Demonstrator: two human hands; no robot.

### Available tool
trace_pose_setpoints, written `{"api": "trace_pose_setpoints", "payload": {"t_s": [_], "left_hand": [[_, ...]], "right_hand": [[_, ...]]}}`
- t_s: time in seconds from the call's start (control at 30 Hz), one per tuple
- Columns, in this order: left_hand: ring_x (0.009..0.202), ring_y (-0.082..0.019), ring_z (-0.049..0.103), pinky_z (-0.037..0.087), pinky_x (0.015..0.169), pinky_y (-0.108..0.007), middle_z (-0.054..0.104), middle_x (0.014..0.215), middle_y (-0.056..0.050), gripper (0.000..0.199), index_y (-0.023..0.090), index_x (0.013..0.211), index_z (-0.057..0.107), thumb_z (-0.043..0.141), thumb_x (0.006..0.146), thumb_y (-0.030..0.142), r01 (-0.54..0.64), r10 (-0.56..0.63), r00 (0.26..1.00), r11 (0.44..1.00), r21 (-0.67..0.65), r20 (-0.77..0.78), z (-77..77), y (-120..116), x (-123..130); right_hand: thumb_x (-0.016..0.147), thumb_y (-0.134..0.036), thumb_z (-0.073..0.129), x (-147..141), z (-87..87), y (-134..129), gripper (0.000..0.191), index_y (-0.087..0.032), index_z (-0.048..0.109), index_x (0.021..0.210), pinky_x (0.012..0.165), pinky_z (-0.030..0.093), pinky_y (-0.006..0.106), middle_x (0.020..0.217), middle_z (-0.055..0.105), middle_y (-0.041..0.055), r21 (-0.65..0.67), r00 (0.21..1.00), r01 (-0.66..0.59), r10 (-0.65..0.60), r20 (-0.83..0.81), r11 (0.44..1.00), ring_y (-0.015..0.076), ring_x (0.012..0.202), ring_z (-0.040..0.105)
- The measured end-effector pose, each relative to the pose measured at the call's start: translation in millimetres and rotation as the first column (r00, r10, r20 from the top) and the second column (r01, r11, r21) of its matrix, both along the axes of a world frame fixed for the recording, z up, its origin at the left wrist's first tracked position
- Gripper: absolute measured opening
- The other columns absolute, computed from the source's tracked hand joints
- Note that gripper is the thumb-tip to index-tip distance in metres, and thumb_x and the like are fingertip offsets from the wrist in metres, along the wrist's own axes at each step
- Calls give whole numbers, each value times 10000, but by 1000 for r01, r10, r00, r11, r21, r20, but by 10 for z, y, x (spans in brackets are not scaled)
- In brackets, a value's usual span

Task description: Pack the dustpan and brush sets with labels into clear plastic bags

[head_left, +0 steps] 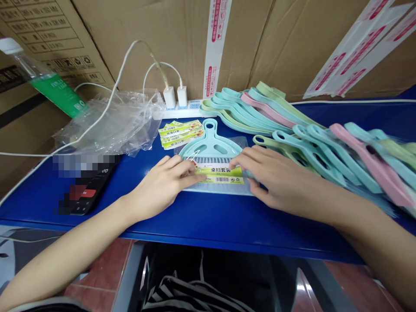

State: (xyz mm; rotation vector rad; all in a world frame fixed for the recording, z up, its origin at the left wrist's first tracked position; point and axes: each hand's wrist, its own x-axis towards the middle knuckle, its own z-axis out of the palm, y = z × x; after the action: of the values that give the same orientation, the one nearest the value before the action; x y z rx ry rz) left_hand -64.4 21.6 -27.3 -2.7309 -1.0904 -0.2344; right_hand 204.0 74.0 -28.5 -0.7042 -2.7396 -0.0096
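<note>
A light-blue dustpan [211, 139] lies flat on the blue table in front of me, handle pointing away, with clear plastic film at its sides. Grey bristles show in its pan. Across its front part lies a yellow-green printed label card [224, 179]. My left hand [165, 180] is closed at the card's left end, thumb and curled fingers pinching there. At the right end, my right hand [269, 175] has its index fingertip on the card and its thumb by the dustpan's front right corner, closed around that edge. The fingers partly hide both ends of the card.
More label cards [178, 133] lie behind my left hand. Dustpans [234, 108] and small brushes [318, 156] in blue, green and pink pile up at the right. Clear bags [110, 121], a phone [92, 186], a bottle [55, 89] and a power strip [182, 112] with cables stand left and behind.
</note>
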Motion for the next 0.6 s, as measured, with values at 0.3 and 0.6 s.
{"api": "trace_pose_setpoints", "payload": {"t_s": [0.3, 0.6], "left_hand": [[938, -189, 570, 377, 712, -320, 698, 1026, -56, 424, 230, 1267, 651, 393, 976, 60, 15, -12, 997, 998, 53, -70, 15, -10, 54], [942, -190, 601, 429, 727, -304, 657, 973, -54, 444, 246, 1323, 614, 405, 976, 64, 18, -6, 991, 996, 86, -132, -8, -9, 81]], "right_hand": [[733, 13, 412, -132, 6, -72, 398, -148, 614, 1036, 712, 411, 353, 880, 632, 91, 102, 997, -77, 78, -6, 992, 245, 828, 554], [843, -99, 487, -239, -62, -161, 368, -77, 697, 1145, 713, 372, 369, 866, 722, 97, 271, 984, -149, 116, 134, 951, 238, 794, 534]]}}
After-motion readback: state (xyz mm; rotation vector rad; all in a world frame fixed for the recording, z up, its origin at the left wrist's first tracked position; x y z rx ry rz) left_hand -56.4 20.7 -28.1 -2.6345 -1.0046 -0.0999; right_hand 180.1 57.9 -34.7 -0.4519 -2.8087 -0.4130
